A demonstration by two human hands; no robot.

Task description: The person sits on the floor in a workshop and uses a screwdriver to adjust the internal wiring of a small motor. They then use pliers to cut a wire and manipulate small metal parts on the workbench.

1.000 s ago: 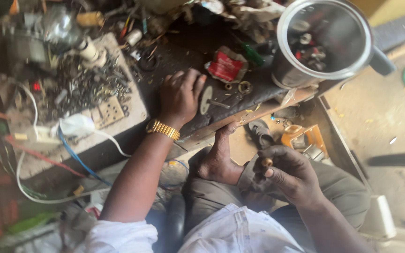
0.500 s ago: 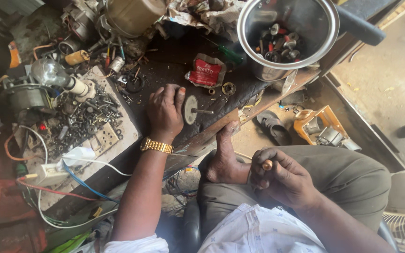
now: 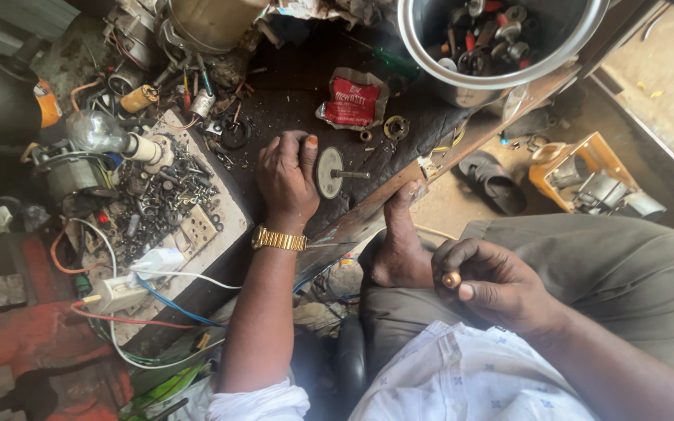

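My left hand [image 3: 286,178] flat, holding nothing, beside pale round metal disc with shaft [image 3: 329,172] at 3 o'clock | my right hand [image 3: 493,284] pinching small copper-coloured bush [image 3: 452,279] | steady disc before lifting.

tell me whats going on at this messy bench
A person sits at a cluttered dark workbench, one bare foot propped against its edge. Their left hand, with a gold watch on the wrist, rests on the bench beside a small round metal disc with a short shaft. Their right hand holds a small copper-coloured piece in its fingertips over the lap. A steel pot of assorted parts and a red packet lie farther back.
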